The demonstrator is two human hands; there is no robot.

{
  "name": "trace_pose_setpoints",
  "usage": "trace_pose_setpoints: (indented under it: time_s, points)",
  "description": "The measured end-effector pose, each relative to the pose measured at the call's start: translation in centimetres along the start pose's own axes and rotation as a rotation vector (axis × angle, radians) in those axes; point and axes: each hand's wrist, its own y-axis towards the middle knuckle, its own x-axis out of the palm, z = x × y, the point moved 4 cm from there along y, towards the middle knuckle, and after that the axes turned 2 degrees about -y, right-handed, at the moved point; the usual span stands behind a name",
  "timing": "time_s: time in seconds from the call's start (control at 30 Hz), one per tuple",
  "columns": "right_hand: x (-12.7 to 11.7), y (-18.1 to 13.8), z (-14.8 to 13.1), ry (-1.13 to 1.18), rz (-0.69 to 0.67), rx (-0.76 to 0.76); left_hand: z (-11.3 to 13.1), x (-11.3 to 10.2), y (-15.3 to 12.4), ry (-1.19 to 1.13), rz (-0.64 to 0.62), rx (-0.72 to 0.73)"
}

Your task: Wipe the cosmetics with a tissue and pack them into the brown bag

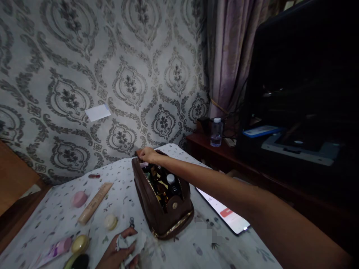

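A brown toiletry bag (161, 228) with a gold zip lies unzipped on the patterned sheet. Inside it are several bottles, among them a dark bottle with a white cap (171, 179). My right hand (149, 154) reaches over the bag, its fingers curled on the far end of the bag's edge; the fingertips are partly hidden. Low in the view, my left hand (119, 248) is closed around a crumpled whitish cloth or tissue (127, 243), near the bag's front left corner. Close to that hand sits a small cream-coloured jar (110, 222).
On the sheet at left lie a beige tube (95, 203), a pink round item (79, 199), a small reddish tube (94, 176), a purple-white tube (56, 249) and a yellow jar (80, 244). A lit phone (224, 213) lies right of the bag. A water bottle (216, 132) stands behind.
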Motion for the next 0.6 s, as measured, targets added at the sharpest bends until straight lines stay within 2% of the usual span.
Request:
trace_pose_setpoints:
  time_s: [0.2,0.3,0.43,0.6]
  points:
    - [-0.8,-0.4,-0.4,0.115,0.126,-0.002,0.5,0.4,-0.6,-0.004,-0.028,-0.017]
    - [-1.3,-1.6,-1.2,0.194,0.218,-0.065,0.9,0.6,-0.7,-0.035,-0.117,-0.005]
    - [-1.2,-5.5,-2.7,0.285,0.286,-0.177,1.3,0.8,-0.6,-0.046,-0.249,0.066]
    - [0.8,-12.7,-5.5,0.391,0.355,-0.506,1.1,0.7,-0.1,-0.047,-0.268,0.129]
